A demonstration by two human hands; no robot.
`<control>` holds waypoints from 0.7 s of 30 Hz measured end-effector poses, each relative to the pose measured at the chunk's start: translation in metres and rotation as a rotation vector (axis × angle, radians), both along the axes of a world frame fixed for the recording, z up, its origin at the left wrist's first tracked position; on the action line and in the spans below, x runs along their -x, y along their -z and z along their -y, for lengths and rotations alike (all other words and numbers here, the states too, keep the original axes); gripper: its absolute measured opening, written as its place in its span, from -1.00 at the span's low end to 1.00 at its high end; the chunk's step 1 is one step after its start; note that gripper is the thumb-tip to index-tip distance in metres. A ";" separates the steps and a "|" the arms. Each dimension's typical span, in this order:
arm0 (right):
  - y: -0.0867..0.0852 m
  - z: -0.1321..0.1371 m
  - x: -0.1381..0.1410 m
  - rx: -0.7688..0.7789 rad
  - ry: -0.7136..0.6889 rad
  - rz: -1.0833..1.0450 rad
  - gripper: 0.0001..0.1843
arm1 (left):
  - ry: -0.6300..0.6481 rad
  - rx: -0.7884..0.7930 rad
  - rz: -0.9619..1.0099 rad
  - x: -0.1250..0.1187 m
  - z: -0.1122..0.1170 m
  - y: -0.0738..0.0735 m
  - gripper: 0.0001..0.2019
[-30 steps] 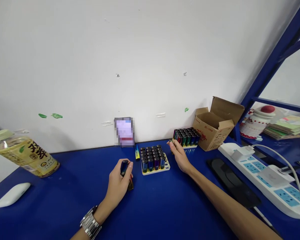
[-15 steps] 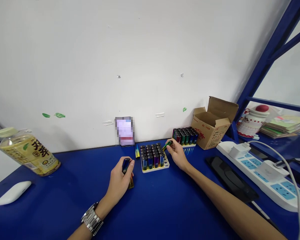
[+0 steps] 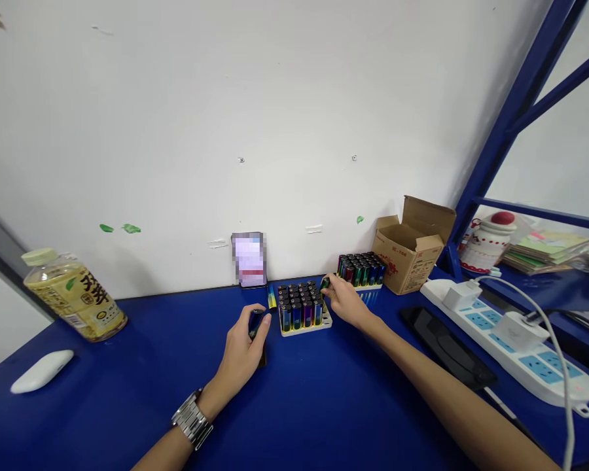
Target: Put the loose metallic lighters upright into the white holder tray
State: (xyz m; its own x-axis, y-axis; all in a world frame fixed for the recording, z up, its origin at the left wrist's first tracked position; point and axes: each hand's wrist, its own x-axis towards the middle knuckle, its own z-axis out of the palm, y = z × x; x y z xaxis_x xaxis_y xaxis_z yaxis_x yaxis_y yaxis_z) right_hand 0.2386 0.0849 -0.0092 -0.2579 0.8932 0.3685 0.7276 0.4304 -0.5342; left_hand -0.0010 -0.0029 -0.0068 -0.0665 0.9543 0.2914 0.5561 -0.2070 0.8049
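The right hand (image 3: 347,303) reaches to the back right corner of the near tray (image 3: 305,326), a pale rack packed with upright lighters on the blue table (image 3: 324,405). Its grip is closed. Thumb and fingertips pinch a green lighter (image 3: 324,283) just over that corner of the tray. Whether the green lighter touches the ones standing there cannot be told.

The left hand (image 3: 245,350) rests on the table just left of the tray, with a wristwatch (image 3: 192,418) on its wrist. Its grip is clamped around a dark lighter (image 3: 255,322), whose top shows between thumb and forefinger. The palm hides anything further it may hold.

A loose yellow-and-blue lighter (image 3: 271,296) lies at the tray's back left corner. A second tray (image 3: 362,269), also full of lighters, stands just behind and to the right of the near tray, beyond the right hand. An open cardboard box (image 3: 412,245) sits further right of it. A black phone (image 3: 446,347) lies flat to the right of the near tray, and a white power strip (image 3: 505,333) lies past it. Well to the left of the tray are a bottle (image 3: 73,294) and a white mouse (image 3: 42,371).
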 end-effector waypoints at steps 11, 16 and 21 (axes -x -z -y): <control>-0.005 0.027 0.006 -0.376 0.126 -0.484 -0.83 | 0.055 0.007 0.053 -0.004 0.005 -0.004 -0.70; -0.013 0.075 0.050 -0.368 -0.281 -0.145 -0.77 | 0.041 -0.004 0.195 -0.014 0.011 -0.004 -0.72; -0.001 0.098 0.078 -0.142 -0.375 -0.130 -0.93 | 0.098 -0.093 0.214 -0.018 0.018 -0.001 -0.75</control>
